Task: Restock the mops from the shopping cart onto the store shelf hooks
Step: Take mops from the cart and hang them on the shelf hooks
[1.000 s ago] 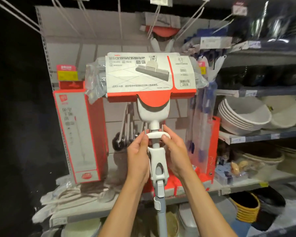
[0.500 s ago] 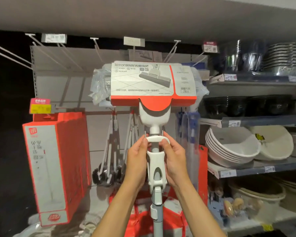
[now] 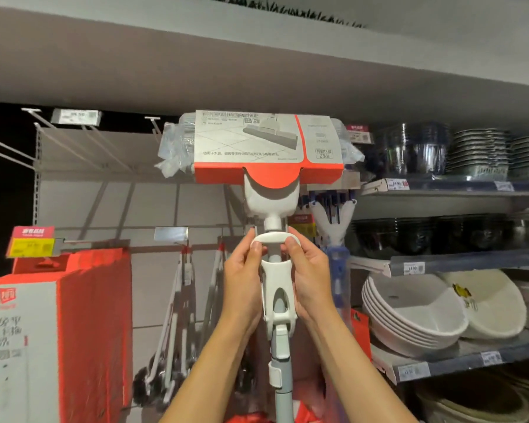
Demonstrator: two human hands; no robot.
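I hold a sponge mop (image 3: 277, 288) upright in front of the shelf wall, head at the top. Its head wears a white and red cardboard sleeve (image 3: 266, 148) with clear plastic at both ends. My left hand (image 3: 243, 282) grips the white handle assembly from the left, thumb on the white loop below the mop neck. My right hand (image 3: 310, 279) grips the same assembly from the right, fingers on the loop. The pale pole (image 3: 283, 377) runs down between my forearms. Bare wire hooks (image 3: 83, 141) jut from the back panel at upper left.
A tall red and white box (image 3: 52, 337) stands at lower left. Grey-handled brushes (image 3: 177, 315) hang behind the mop, and a blue and white mop (image 3: 333, 227) hangs to its right. Shelves on the right hold white bowls (image 3: 409, 309) and metal basins (image 3: 477, 154).
The mop has risen, its head now close under the top fascia. My view has tilted upward. Both hands keep the same hold.
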